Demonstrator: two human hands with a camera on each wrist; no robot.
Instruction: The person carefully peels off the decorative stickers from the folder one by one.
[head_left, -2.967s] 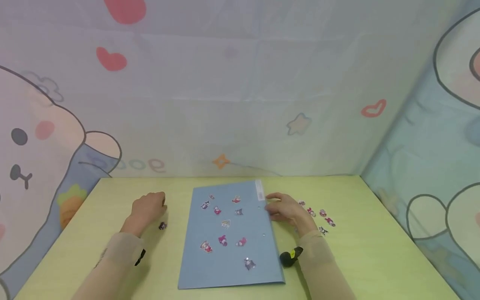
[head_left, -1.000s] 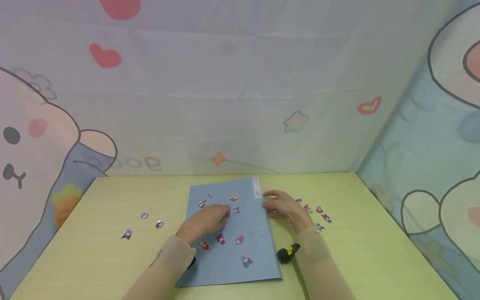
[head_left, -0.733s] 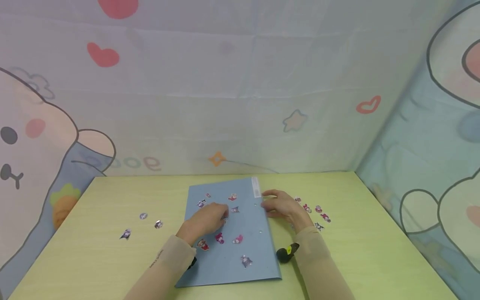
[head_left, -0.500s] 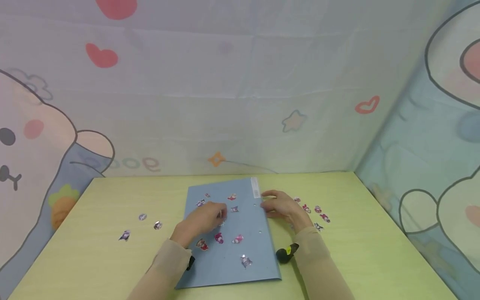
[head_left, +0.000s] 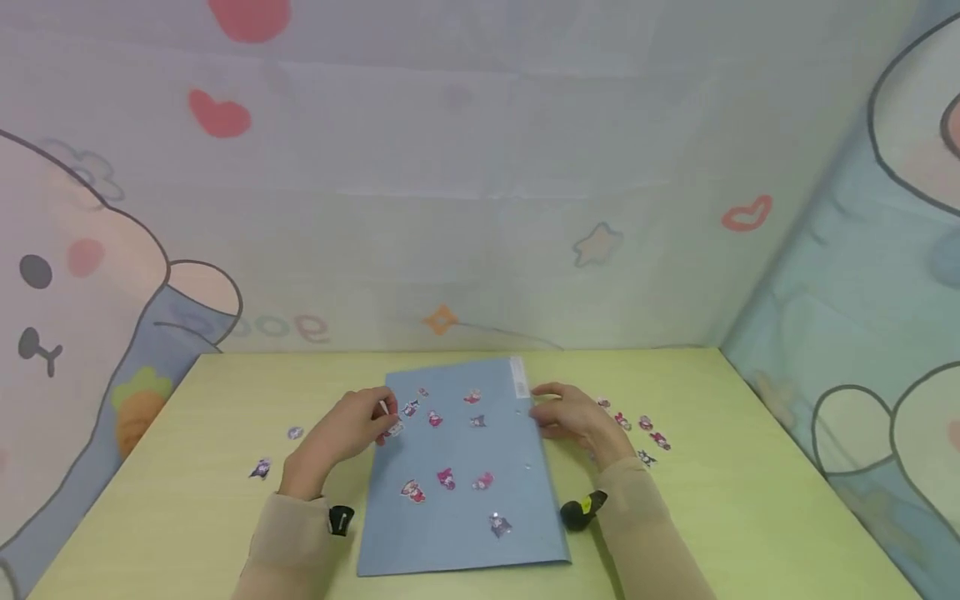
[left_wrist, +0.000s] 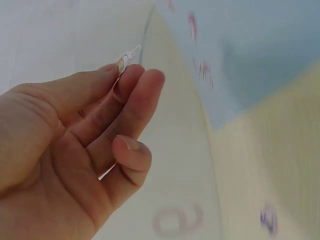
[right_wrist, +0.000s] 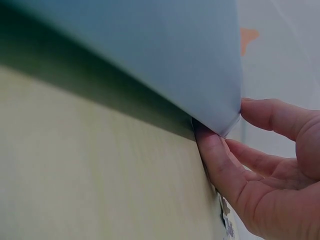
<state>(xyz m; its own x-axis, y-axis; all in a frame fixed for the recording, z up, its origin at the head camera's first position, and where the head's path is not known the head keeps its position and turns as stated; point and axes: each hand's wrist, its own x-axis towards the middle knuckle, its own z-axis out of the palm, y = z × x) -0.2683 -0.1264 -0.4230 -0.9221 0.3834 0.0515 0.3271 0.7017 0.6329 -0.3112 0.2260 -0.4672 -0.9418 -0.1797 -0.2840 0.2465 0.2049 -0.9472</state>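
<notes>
My left hand (head_left: 347, 429) pinches a small white cartoon sticker (left_wrist: 128, 57) between thumb and forefinger, the other fingers loosely bent. It hovers at the left edge of a blue folder (head_left: 468, 450), which lies on the table with several cartoon stickers (head_left: 412, 491) scattered over its cover. At the folder's right edge, my right hand (head_left: 576, 421) grips the border. In the right wrist view the folder's edge (right_wrist: 200, 107) sits between the thumb and a finger, raised off the tabletop.
Two loose stickers (head_left: 260, 468) lie on the yellow table (head_left: 187, 517) left of the folder. Several more stickers (head_left: 659, 441) are spread beyond the right hand. A white barcode label (head_left: 520, 377) marks the folder's upper right corner. A printed cloth (head_left: 465, 208) hangs behind the table.
My left hand went from the left of the table onto the folder's middle, then came back left, holding a sticker lifted from there. The right hand stays at the folder's edge.
</notes>
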